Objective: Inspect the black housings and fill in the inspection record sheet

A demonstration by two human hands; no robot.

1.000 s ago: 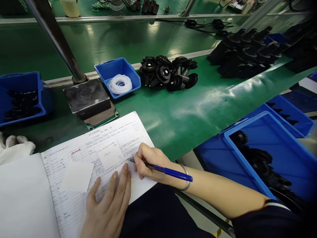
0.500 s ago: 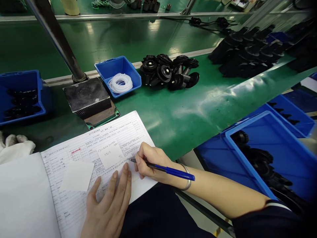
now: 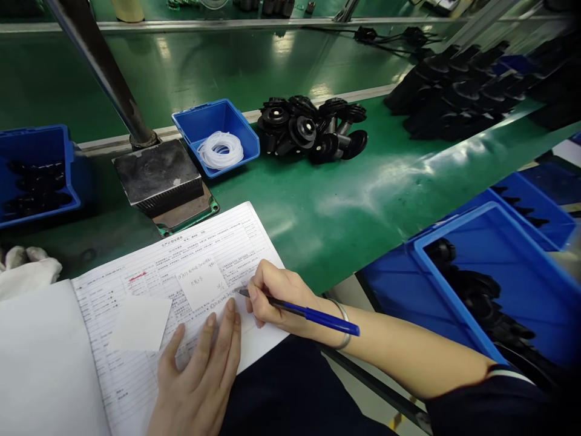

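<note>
An open notebook (image 3: 113, 315) with a printed form lies at the near edge of the green bench. My right hand (image 3: 276, 297) grips a blue pen (image 3: 304, 312), whose tip touches the right page near a small white note (image 3: 201, 283). My left hand (image 3: 200, 375) lies flat, fingers spread, on the lower part of the same page. A second blank white slip (image 3: 140, 323) rests on the page to its left. A metal bangle sits on my right wrist.
A dark metal block (image 3: 157, 172) on a base stands under a slanted pole. Behind are a small blue bin of white rings (image 3: 218, 142), a pile of black plastic parts (image 3: 311, 130), more black parts at far right, blue crates (image 3: 490, 266), and a white glove (image 3: 27, 269).
The pen and my right hand shifted very slightly to the right along the line. The view tilted a little; nothing else moved.
</note>
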